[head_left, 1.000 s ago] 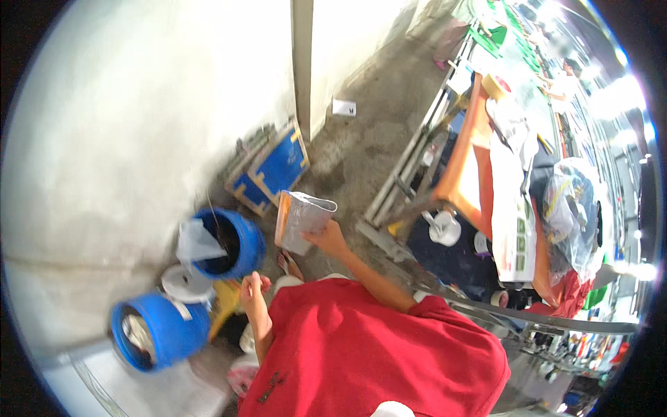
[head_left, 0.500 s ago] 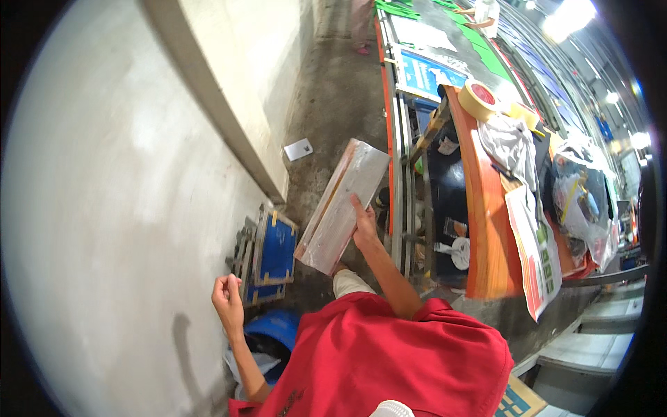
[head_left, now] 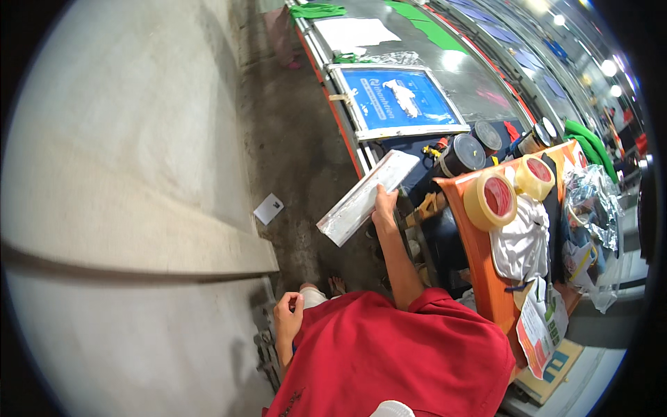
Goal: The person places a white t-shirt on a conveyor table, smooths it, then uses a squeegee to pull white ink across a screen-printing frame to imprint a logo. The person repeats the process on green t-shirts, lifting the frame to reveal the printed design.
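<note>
My right hand (head_left: 383, 205) grips the edge of a long, flat, pale screen-printing squeegee (head_left: 365, 198), thumb on top. It is tilted in front of me, over the floor beside the printing table. Low at my left, close to the wall and my red shirt (head_left: 396, 347), my left hand (head_left: 289, 316) is closed with its fingers curled; nothing shows in it. Just beyond the squeegee, a screen frame (head_left: 403, 104) with blue mesh and a white smear lies on the long table (head_left: 479, 94).
An orange-brown wooden stand (head_left: 479, 260) at right carries tape rolls (head_left: 490, 201), a white cloth (head_left: 521, 240) and a plastic bag (head_left: 590, 229). Lidded tubs (head_left: 462, 154) stand behind it. A wall (head_left: 125, 174) runs along my left; a white card (head_left: 268, 208) lies on the floor.
My view has swung right and the table's blue screen appears nearer. The squeegee, still in my right hand, is farther forward and more slanted. My left hand has come in closer to my body.
</note>
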The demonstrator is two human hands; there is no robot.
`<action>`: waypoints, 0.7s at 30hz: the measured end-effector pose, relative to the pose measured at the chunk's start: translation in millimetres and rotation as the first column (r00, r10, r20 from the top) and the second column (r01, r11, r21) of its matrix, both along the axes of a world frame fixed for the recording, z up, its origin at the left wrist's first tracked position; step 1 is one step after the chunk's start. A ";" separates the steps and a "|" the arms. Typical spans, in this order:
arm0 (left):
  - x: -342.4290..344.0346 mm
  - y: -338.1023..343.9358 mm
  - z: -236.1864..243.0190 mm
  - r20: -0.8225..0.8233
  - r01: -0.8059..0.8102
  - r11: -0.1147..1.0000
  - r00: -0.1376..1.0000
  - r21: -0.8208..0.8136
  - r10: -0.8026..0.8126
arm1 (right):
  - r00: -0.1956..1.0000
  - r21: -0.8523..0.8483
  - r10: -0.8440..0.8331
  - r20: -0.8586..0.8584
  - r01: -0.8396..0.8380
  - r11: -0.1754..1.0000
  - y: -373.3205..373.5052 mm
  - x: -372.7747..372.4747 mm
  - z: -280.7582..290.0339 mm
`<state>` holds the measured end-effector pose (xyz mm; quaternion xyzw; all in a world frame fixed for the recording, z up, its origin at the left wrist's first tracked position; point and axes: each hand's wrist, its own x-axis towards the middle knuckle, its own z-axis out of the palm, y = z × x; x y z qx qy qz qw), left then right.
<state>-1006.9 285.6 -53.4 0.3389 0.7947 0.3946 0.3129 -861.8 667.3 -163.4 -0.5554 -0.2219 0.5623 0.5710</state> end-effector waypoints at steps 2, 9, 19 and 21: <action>-39.6 44.9 -5.2 -0.025 0.121 0.993 0.992 -0.005 -0.121 | 0.988 -0.037 -0.090 0.126 0.096 0.995 33.7 -3.8 1.2; -165.0 190.9 -50.2 -0.032 0.352 0.933 0.934 -0.077 -0.355 | 0.865 -0.105 -0.215 0.454 0.292 0.951 108.2 6.5 -52.1; -315.9 454.7 -55.0 0.009 0.626 0.777 0.779 -0.060 -0.627 | 0.895 -0.271 -0.234 0.379 0.350 0.897 134.0 90.7 -98.7; -352.2 494.1 -43.6 -0.036 0.608 0.781 0.785 -0.141 -0.618 | 0.747 -0.405 0.033 0.664 0.323 0.855 113.4 58.7 -84.4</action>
